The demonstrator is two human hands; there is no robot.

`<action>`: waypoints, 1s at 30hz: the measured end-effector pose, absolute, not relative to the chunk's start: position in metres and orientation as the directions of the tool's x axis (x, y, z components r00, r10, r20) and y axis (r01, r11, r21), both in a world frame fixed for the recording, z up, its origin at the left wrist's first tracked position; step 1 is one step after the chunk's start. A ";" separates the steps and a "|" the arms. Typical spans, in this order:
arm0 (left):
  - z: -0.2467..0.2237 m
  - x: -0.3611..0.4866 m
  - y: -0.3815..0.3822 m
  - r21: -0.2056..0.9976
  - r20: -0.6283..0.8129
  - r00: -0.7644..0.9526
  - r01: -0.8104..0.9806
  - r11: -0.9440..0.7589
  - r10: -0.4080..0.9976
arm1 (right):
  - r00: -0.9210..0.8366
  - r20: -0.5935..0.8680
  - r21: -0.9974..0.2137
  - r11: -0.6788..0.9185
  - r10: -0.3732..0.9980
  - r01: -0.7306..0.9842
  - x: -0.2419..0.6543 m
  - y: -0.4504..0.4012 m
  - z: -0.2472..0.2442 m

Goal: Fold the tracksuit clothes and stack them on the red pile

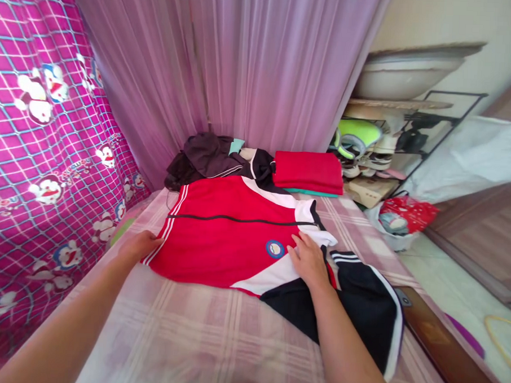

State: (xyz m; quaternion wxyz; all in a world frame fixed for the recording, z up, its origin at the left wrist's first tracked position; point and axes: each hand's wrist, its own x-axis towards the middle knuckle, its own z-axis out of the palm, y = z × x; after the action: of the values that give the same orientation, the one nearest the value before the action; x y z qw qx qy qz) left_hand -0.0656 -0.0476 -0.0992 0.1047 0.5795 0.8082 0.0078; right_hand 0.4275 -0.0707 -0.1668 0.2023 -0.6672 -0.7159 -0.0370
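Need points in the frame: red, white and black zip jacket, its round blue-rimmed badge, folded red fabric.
Red, white and black zip jacket [230, 246]: head view, red front panel.
Round blue-rimmed badge [275, 249]: head view, white centre.
Folded red fabric [308, 168]: head view, upper red surface.

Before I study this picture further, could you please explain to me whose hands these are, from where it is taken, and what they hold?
There is no machine: a person uses two bare hands, seen by a camera worn on the head, looking forward and down. On the plaid sheet lies a red, white and black jacket. The left hand is at its striped hem, seemingly pinching it; the right hand rests on it beside the round badge. Behind are dark clothes and a folded red cloth.
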 end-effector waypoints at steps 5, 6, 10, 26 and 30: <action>-0.087 -0.054 -0.051 0.066 -0.230 -0.307 0.942 0.329 0.924 | 0.055 0.340 -0.225 0.024 0.939 0.974 0.426 -0.073 -0.165; -0.086 -0.053 -0.054 0.075 -0.196 -0.313 0.940 0.333 0.929 | 0.076 0.319 -0.213 -0.007 0.945 0.977 0.425 -0.074 -0.163; -0.094 -0.056 -0.065 0.069 -0.056 -0.317 0.945 0.320 0.947 | 0.124 0.238 -0.156 -0.088 0.963 0.984 0.420 -0.077 -0.160; -0.121 0.100 -0.080 0.238 0.242 0.540 0.772 -0.589 0.806 | 0.117 0.210 -0.099 -0.098 0.971 0.990 0.420 -0.081 -0.155; -0.142 0.113 -0.085 0.243 0.257 0.522 0.779 -0.577 0.813 | 0.101 0.210 -0.100 -0.081 0.973 0.992 0.419 -0.079 -0.147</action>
State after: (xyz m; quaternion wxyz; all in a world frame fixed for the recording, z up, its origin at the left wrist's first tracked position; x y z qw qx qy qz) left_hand 0.1131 -0.0846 -0.1423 0.0488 0.8711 0.4571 0.1729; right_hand 0.4194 -0.0795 -0.1465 0.1084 -0.7339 -0.6691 -0.0442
